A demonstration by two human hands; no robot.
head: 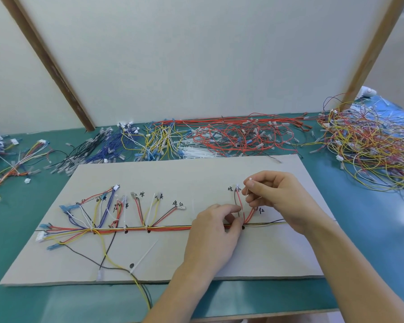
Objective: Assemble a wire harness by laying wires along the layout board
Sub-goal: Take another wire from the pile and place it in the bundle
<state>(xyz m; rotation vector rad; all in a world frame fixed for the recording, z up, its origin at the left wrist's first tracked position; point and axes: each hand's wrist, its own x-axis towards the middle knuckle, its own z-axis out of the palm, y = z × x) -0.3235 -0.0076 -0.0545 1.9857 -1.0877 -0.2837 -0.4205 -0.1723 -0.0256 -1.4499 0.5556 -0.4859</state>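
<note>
A grey cardboard layout board (196, 173) lies on the green table, with handwritten labels and black dots. A wire bundle (149, 228) of red, yellow, blue and black wires runs along its drawn line, with branches fanning upward. My left hand (216, 231) pinches the bundle near a red and dark branch (238, 201). My right hand (278, 197) pinches a thin white cable tie (249, 183) just right of that branch. A loose white cable tie (145, 255) lies lower on the board.
Behind the board lie piles of loose wires: black and blue (98, 148), yellow and white (159, 141), red (238, 136), and a big tangled mixed heap (371, 141) at the right. More harness wires (12, 159) sit at the far left. A white panel stands behind.
</note>
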